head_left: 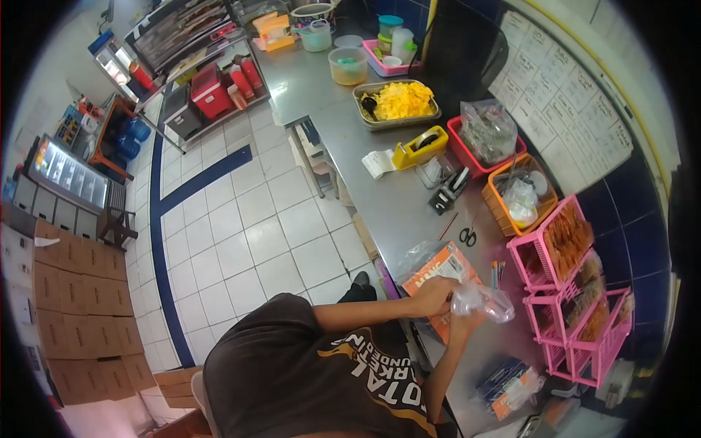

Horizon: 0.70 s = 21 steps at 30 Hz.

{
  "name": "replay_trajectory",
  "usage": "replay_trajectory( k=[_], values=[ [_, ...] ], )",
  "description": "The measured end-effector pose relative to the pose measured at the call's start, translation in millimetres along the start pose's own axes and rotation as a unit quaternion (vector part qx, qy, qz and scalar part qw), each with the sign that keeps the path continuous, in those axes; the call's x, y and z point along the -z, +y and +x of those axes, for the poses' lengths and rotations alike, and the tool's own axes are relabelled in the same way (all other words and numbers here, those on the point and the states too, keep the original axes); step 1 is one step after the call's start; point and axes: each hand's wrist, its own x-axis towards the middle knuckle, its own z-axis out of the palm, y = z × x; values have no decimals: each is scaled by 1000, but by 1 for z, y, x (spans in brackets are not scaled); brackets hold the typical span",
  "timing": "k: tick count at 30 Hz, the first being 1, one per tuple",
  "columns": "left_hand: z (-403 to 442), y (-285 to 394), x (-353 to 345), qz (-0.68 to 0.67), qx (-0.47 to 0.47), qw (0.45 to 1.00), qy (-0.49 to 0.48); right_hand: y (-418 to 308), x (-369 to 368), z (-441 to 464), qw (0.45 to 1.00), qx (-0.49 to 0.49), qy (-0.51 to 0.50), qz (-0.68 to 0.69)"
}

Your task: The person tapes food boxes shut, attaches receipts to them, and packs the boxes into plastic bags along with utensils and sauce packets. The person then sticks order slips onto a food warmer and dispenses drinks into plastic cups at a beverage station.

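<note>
Much of the action was tucked away here: the hands covered part of the orange printed packet (451,261) on the steel counter (398,237), its lettering was only partly readable, and the contents of the clear plastic bag (483,301) could not be made out through its glare and creases. The dark curve of the lens cut off the corners, and the print on the papers on the whiteboard (562,87) was too small to read. On to the count: one yellow tape dispenser (420,150), one pair of black scissors (468,236), one red basket (456,135), one orange basket (496,197), one metal tray (400,124) of yellow food; the pink baskets (577,361) overlapped too much for a sure number. And the hands! The left hand (432,296) had its fingers curled in close, pinching the near end of the bag, right above the packet. The right hand (466,321) was up against the bag's lower side, its fingertips hidden, so how far they were closed could not be told.
</note>
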Motion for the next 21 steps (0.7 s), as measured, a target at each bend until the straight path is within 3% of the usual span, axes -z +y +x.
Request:
replay_trajectory(
  k=[2,4,5,6,7,9,14,17,19,21],
  values=[
    [-3,12,4,-50,7,998,50,75,8,-9,980,-41,26,193],
    [-2,0,3,-62,23,998,25,-12,25,-14,994,-60,-30,-90],
    [-2,-6,1,-36,3,999,-1,-18,21,-14,995,-72,-31,-69],
    [-5,-10,-9,-41,-12,998,53,-21,20,-12,994,-92,-24,-55],
    [-4,7,7,-83,108,990,-46,-15,21,-10,989,-89,-24,-113],
    [-3,-7,-5,-2,-17,1000,17,33,16,-13,996,-64,-10,-55],
    [1,4,10,30,-181,982,-39,37,18,-16,992,-124,-3,41],
    [14,8,20,9,-145,979,-143,22,32,-11,976,-188,-52,95],
    [21,4,20,-8,-139,977,-159,13,38,-9,937,-250,-51,238],
    [27,6,19,-11,-130,979,-159,15,42,-10,930,-268,-55,244]
  ],
)
